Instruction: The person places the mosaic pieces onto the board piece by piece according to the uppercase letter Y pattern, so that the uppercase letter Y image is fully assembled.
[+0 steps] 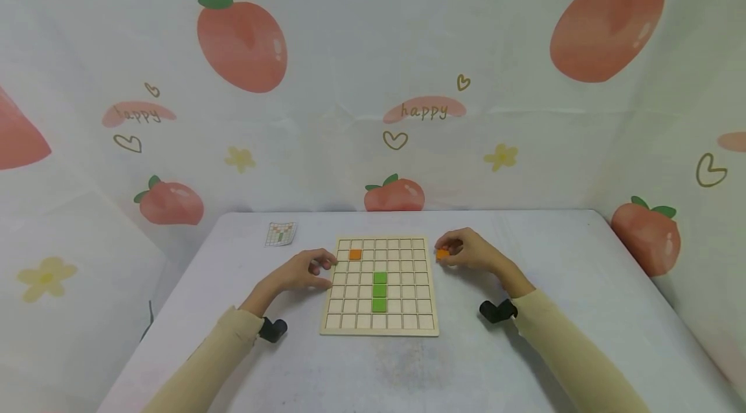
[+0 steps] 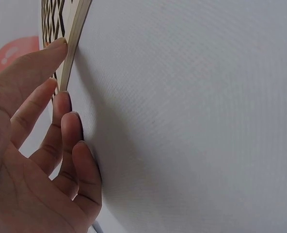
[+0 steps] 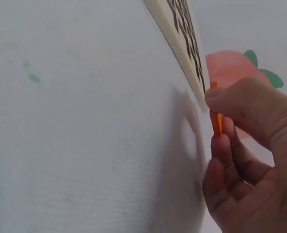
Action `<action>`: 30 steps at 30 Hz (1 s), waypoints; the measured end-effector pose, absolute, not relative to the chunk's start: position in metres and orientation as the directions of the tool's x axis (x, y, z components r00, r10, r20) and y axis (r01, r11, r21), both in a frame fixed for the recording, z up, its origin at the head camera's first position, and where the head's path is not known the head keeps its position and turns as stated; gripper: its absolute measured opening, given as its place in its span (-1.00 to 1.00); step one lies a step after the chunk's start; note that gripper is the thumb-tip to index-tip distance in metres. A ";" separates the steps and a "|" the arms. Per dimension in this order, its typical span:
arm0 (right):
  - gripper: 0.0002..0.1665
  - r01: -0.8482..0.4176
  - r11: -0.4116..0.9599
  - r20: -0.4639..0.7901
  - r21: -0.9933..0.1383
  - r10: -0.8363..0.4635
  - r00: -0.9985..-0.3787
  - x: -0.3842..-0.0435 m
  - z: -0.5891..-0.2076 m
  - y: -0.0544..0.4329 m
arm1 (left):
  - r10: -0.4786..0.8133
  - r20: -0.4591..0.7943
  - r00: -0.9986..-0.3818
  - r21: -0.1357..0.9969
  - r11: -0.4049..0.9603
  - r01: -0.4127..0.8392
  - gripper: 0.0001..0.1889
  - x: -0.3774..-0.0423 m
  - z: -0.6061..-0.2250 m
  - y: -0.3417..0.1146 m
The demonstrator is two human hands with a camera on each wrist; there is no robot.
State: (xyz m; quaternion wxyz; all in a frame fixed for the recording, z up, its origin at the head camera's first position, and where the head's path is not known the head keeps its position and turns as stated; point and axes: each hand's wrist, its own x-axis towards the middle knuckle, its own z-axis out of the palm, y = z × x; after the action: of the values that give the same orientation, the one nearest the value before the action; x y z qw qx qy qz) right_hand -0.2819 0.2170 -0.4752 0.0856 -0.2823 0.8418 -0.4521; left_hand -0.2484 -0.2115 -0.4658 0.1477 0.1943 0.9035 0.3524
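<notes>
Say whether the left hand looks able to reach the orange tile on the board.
Likely yes: the left hand is at the left edge of the board, near the orange tile, with nothing in between.

Two hands [image 1: 300, 272] [image 1: 473, 251] and one grid board [image 1: 399, 276] show. There are three green tiles [image 1: 380, 290], two orange tiles [image 1: 355, 254] [image 1: 442, 255], one card [image 1: 281, 234].

Printed backdrop [image 1: 338, 57] and white table [image 1: 449, 368] suggest a makeshift booth.

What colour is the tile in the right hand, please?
The tile is orange; best view: right wrist.
</notes>
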 end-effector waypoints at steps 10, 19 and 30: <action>-0.66 -0.445 0.388 0.144 -0.807 -0.602 -0.786 -0.284 -0.466 0.204 | 0.447 -0.131 -0.885 0.690 0.682 0.242 -0.54 -0.247 -0.464 -0.210; -0.65 -0.456 0.324 0.164 -0.829 -0.639 -0.752 -0.286 -0.462 0.178 | 0.454 -0.124 -0.882 0.694 0.675 0.249 -0.54 -0.246 -0.464 -0.210; -0.69 -0.436 0.301 0.147 -0.848 -0.656 -0.740 -0.288 -0.468 0.143 | 0.450 -0.137 -0.882 0.708 0.668 0.231 -0.53 -0.245 -0.461 -0.210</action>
State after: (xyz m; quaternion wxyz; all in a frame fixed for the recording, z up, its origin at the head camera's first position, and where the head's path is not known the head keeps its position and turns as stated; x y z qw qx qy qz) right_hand -0.2875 0.1434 -0.4679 0.1141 -0.3418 0.7985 -0.4821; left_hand -0.2449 -0.2096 -0.4611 0.1517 0.1893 0.9005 0.3610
